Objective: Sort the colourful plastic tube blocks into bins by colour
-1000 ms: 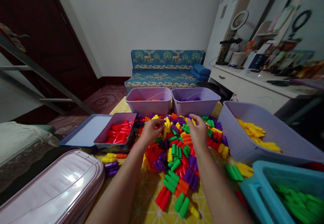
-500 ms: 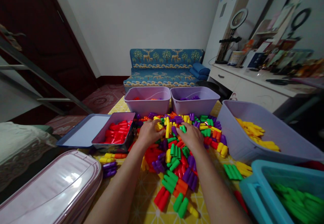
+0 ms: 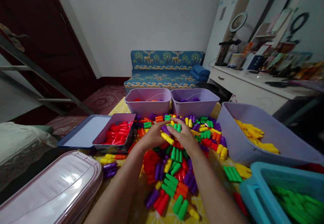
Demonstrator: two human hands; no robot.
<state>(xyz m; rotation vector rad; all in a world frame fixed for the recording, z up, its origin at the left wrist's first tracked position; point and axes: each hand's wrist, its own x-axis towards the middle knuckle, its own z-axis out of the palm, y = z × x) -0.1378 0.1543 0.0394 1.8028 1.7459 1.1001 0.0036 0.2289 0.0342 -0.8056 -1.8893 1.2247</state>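
Observation:
A pile of finger-shaped plastic building blocks (image 3: 176,153) in red, green, purple, yellow and orange lies across the table's middle. My left hand (image 3: 154,137) reaches into its far part, fingers curled round blocks. Close by, my right hand (image 3: 184,135) curls in from the other side, and the fingertips of both hands nearly meet. Caught between the two hands are a yellow block (image 3: 167,138), a purple block (image 3: 165,129) and a green block (image 3: 178,128). The palms and some fingertips are hidden.
Left stand a tin of red blocks (image 3: 117,132), its lid (image 3: 84,129) and pink lids (image 3: 53,187). Two lilac tubs (image 3: 149,107) (image 3: 194,108) line the far edge. At right are a lilac tub (image 3: 235,146) with yellow blocks and a blue tub (image 3: 258,183) with green ones.
My hands have drawn together, gathering blocks between them. Blocks in the pile have shifted, and a purple one now lies beside the red one at the near left edge.

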